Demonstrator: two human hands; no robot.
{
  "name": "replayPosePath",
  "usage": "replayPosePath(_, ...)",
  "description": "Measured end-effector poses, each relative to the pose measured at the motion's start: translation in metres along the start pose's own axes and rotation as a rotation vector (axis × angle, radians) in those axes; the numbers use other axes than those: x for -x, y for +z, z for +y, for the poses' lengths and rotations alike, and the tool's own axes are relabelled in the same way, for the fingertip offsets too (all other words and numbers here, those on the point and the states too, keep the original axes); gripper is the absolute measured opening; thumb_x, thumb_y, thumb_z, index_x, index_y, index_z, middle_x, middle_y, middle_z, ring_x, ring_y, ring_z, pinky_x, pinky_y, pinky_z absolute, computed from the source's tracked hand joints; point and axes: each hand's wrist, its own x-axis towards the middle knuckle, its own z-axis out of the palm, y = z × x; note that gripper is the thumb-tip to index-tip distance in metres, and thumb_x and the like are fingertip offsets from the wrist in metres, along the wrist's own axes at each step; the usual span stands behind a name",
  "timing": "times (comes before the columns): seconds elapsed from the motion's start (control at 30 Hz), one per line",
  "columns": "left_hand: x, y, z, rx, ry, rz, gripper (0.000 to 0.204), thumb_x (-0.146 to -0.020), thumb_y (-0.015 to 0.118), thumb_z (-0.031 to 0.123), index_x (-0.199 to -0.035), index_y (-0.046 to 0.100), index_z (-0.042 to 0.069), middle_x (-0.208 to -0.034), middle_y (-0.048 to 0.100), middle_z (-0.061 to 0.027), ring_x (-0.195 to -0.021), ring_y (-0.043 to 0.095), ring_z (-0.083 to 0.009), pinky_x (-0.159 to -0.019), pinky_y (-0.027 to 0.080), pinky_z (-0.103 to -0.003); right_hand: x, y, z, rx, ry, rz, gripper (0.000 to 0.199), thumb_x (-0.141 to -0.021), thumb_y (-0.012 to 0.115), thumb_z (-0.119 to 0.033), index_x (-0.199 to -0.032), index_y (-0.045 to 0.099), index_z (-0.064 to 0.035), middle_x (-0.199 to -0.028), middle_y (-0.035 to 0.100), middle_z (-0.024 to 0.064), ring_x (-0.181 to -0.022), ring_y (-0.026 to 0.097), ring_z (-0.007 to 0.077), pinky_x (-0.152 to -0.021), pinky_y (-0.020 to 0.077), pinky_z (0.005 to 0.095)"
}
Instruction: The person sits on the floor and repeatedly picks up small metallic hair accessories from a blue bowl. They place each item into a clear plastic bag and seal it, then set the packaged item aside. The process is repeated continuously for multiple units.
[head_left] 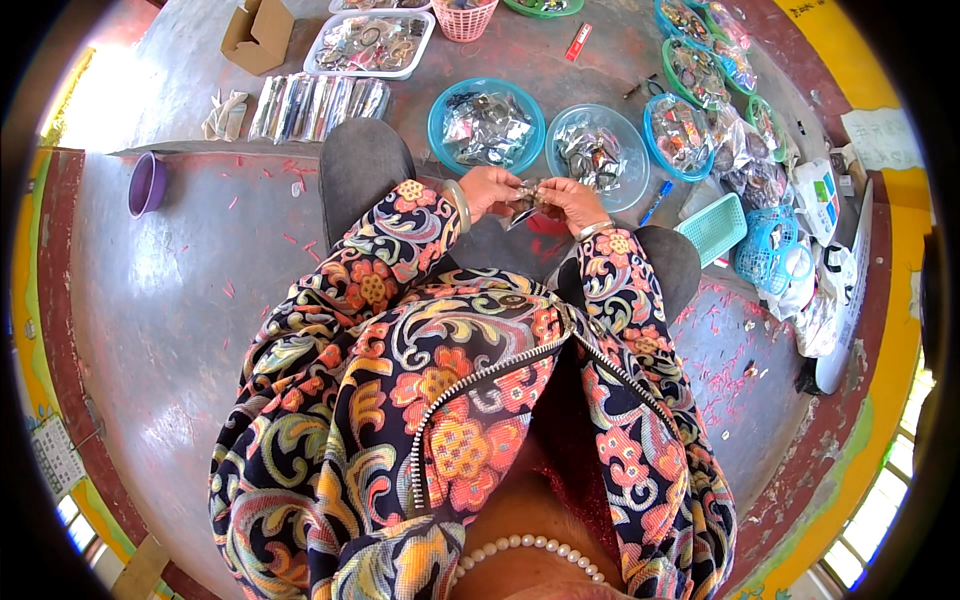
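A small shiny clear-plastic packet is pinched between the left hand and right hand, seemingly mid-packing, just below the round blue plastic bowl of packets at twelve o'clock, so steady fingertip control is called for.

Open brown cardboard box upper left; white paper sign right.

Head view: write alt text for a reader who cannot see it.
Seen from above, a person in a floral jacket holds a small shiny packet between the left hand and right hand. Ahead on the grey floor stand two blue bowls of similar packets, a white tray and a pink basket; a purple bowl sits far left.
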Motion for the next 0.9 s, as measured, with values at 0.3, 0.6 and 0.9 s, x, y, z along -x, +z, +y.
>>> replayPosePath(0.3,-0.001,0.0017,0.0009,-0.031,0.024,0.073,0.013,-0.078,0.058,0.012,-0.085,0.056,0.002,-0.077,0.06,-0.0039,-0.068,0.06,-0.0121,-0.057,0.049,-0.022,0.0005,0.0046,-0.0029,0.009,0.031,-0.018,0.016,-0.076,0.06,-0.012,-0.088,0.056,-0.0017,-0.074,0.057,0.0015,-0.062,0.052,0.0087,-0.058,0.0433,0.0202)
replayPosePath(0.6,0.0029,0.0044,0.0038,-0.007,0.012,-0.03,0.019,-0.077,0.058,0.012,-0.093,0.055,0.001,-0.083,0.059,-0.0052,-0.073,0.059,-0.0121,-0.063,0.048,-0.023,0.0,0.0038,-0.0009,0.026,-0.032,-0.063,0.019,-0.076,0.06,-0.011,-0.09,0.055,0.0005,-0.08,0.057,0.0029,-0.068,0.054,0.0091,-0.063,0.0444,0.0207)
replayPosePath(0.9,-0.0008,0.0012,0.0,-0.046,-0.013,-0.023,0.018,-0.076,0.058,0.009,-0.092,0.055,0.001,-0.085,0.059,-0.0055,-0.075,0.058,-0.0127,-0.065,0.047,-0.024,0.0,0.0049,-0.0011,0.067,-0.052,-0.033,0.017,-0.078,0.058,-0.011,-0.088,0.056,0.0017,-0.076,0.058,0.0035,-0.066,0.054,0.0086,-0.06,0.0443,0.0196)
